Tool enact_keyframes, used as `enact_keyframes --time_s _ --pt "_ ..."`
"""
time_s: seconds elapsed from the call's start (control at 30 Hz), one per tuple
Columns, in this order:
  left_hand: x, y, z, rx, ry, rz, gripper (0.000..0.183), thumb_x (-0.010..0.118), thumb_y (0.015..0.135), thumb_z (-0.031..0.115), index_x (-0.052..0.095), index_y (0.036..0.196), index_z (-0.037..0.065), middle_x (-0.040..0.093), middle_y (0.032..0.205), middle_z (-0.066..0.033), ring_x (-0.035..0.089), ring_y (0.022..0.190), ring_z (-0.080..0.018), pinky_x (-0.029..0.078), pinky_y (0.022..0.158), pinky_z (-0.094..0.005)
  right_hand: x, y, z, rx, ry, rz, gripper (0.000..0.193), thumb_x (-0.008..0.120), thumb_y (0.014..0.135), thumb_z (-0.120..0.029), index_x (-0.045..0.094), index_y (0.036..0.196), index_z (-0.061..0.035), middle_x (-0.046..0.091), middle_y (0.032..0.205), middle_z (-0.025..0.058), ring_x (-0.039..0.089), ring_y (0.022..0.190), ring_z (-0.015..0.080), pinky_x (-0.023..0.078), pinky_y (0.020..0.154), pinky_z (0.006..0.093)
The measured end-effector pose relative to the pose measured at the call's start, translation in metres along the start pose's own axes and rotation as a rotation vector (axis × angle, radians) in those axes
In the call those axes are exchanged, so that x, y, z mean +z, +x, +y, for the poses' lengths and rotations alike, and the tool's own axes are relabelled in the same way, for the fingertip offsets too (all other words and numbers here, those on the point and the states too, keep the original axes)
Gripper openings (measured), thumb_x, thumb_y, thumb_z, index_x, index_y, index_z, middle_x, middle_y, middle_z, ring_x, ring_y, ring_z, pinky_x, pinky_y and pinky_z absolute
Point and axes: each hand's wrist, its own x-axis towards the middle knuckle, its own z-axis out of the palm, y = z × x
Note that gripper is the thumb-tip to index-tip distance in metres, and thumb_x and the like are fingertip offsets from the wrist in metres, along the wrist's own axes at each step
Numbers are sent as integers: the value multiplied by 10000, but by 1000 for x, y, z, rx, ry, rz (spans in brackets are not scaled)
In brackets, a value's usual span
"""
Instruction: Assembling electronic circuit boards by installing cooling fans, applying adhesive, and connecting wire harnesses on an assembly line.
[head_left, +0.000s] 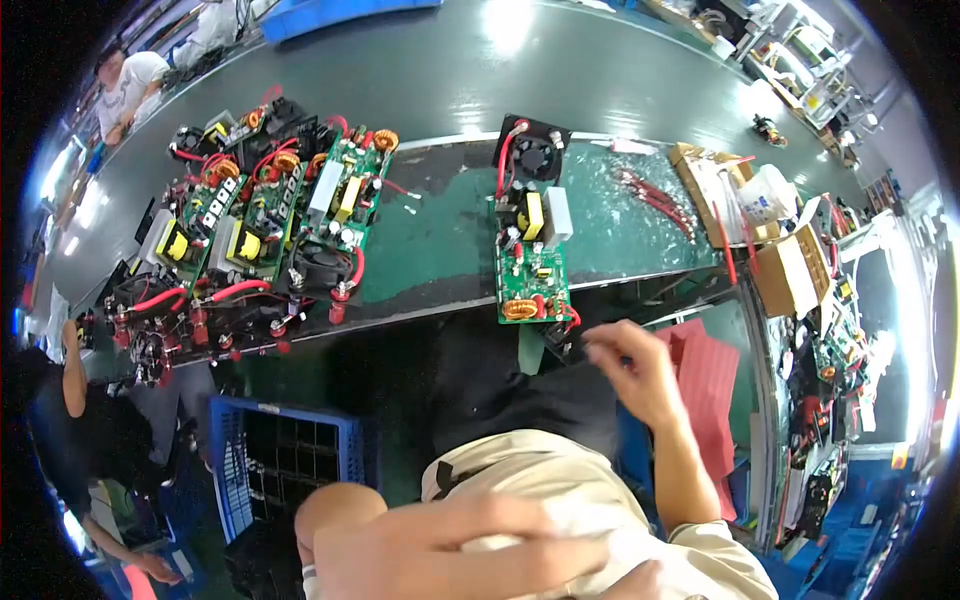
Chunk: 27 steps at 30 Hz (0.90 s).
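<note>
A green circuit board (535, 260) with a yellow transformer, a grey heat sink and a copper coil lies at the bench's front edge. A black fan (535, 155) stands at its far end, joined by red wire. A small black part (562, 342) on a red wire hangs over the edge at the near end. Just right of that part is my right hand (640, 370), its thumb and fingers apart, and I see nothing held. Low in front, close to the camera and blurred, my left hand (460, 545) has its fingers stretched to the right, with a gap between them.
Several similar boards (250, 220) crowd the bench's left. At right lie red wires (655, 200), a cardboard box (790, 275) and a white container (768, 195). A blue crate (230, 450) stands below. A co-worker (110, 430) sits at left, another person (130, 85) beyond.
</note>
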Motion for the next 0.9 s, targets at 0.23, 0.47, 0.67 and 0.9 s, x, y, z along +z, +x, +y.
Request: enact_keyframes --time_s 0.23,0.47,0.67,0.9 --pt "-66 14 -57 21 -274 479 330 580 921 88 614 1226 -31 665 1010 -135 597 910 -200 468 897 -365 81 2 -65 -205 337 -527 429 687 919 -141 557 1312 -25 669 1144 147 641 1072 228 504 928 364" --pt "-118 7 -150 8 -949 1017 345 646 951 174 588 1259 29 621 1094 -84 563 941 -165 464 853 -342 166 7 -136 -150 1287 -680 794 687 933 -324 245 1523 -28 427 1474 116 386 1379 206 296 1148 397" --pt "-158 28 -129 85 -831 966 315 652 942 145 600 1221 7 612 1083 -67 561 949 -153 463 846 -339 195 -42 -111 307 1523 -927 686 551 967 -532 371 1458 -89 519 1377 98 526 1258 203 461 1031 431" --pt "-140 65 -144 -46 -709 1021 298 692 916 187 644 1147 5 662 996 -73 606 893 -149 487 797 -277 147 -39 -120 458 876 -1166 626 569 996 -432 384 1462 -58 584 1303 91 576 1174 170 476 1007 368"
